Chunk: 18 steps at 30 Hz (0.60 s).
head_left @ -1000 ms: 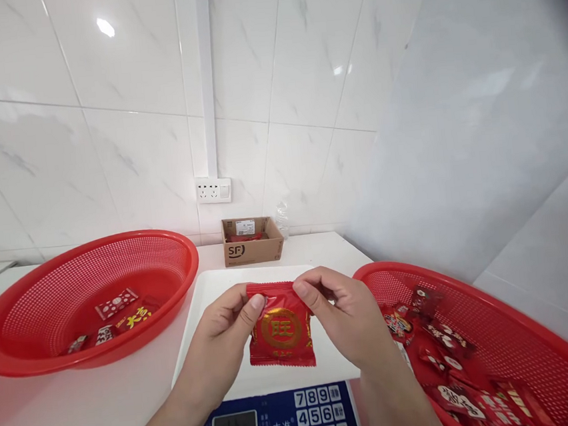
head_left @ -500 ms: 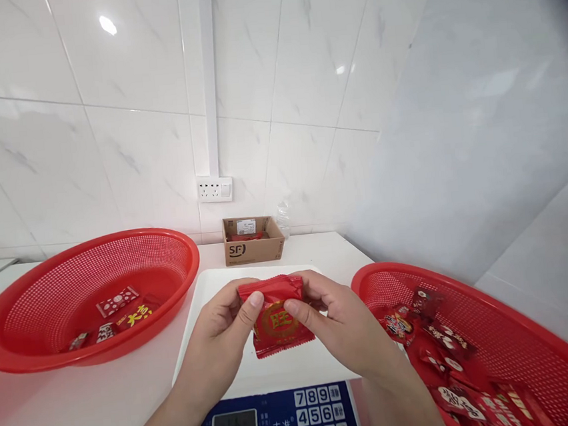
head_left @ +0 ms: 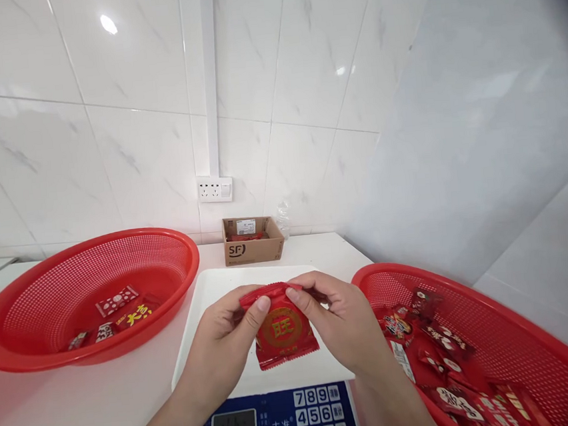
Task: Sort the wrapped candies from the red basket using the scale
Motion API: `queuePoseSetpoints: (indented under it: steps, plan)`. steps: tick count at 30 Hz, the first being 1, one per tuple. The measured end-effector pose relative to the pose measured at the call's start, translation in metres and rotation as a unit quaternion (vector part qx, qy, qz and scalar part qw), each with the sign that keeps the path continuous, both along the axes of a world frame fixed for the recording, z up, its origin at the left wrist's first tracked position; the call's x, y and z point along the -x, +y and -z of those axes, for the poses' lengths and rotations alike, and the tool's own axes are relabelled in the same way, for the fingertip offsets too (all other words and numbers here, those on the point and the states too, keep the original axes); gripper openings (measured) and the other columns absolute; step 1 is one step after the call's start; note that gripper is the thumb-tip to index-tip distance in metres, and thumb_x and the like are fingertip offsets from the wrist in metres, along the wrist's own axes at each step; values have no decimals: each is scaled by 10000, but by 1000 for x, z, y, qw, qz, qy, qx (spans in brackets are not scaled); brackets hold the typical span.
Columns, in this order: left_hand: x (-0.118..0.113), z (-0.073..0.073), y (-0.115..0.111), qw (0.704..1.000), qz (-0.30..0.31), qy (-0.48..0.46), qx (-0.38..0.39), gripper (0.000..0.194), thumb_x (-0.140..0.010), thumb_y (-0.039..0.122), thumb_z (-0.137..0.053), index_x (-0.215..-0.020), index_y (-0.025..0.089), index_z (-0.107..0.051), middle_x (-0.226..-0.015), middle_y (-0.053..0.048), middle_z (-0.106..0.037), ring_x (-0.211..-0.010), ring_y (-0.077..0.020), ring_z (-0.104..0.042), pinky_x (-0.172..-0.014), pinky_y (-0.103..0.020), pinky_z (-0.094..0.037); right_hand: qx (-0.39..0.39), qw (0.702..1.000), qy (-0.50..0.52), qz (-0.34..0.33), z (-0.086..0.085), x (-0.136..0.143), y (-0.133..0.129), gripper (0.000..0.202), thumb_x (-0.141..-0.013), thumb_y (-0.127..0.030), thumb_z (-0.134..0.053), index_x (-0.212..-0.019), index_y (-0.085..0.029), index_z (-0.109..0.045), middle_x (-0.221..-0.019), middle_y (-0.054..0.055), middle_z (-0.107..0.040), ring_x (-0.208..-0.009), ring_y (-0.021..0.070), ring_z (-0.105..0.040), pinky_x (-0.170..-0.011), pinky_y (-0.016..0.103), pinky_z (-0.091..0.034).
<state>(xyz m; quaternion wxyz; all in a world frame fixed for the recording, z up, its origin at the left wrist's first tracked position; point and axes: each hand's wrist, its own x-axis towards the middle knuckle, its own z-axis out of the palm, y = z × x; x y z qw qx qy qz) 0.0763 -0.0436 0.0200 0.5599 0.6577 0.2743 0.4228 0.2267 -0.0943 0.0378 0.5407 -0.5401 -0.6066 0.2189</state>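
A red packet (head_left: 286,336) with a gold round emblem hangs between my two hands, above the white pan (head_left: 208,314) of a scale. My left hand (head_left: 226,339) pinches its top left edge, thumb in front. The top right edge is pinched by my right hand (head_left: 342,318), its thumb close to the other. Fingers behind the packet are mostly hidden. The scale's blue keypad panel (head_left: 277,401) shows below, with grey displays at its left.
At the left stands a red basket (head_left: 87,255) with a few packets. Another red basket (head_left: 516,331) at the right holds several packets. Behind the scale, an open cardboard box (head_left: 257,250) sits near the tiled wall.
The packet has moved slightly down and shows more of its front emblem. Both thumbs are nearer its top edge and closer together. Both hands still hold it.
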Motion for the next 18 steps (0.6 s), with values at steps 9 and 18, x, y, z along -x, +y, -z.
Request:
queuePoseSetpoints:
  steps: [9, 18]
  plan:
    - [0, 0, 0, 1000, -8, -6, 11, 282, -829, 398, -508, -941, 194, -668, -776, -8, -665, -651, -113, -545, -595, -220, -463, -9, 999, -10, 45, 0, 2, -1, 176, -850, -346, -490, -794, -212, -589, -726, -10, -635, -639, 114, -581, -544, 199, -471]
    - [3, 11, 9, 987, -110, -114, 14, 324, -824, 399, -521, -1055, 191, -614, -864, -32, -646, -673, -129, -559, -538, -239, -480, 72, 995, -46, -60, -8, 1, -6, 242, -844, -351, -508, -1036, -222, -578, -712, -17, -605, -639, 102, -547, -609, 222, -464]
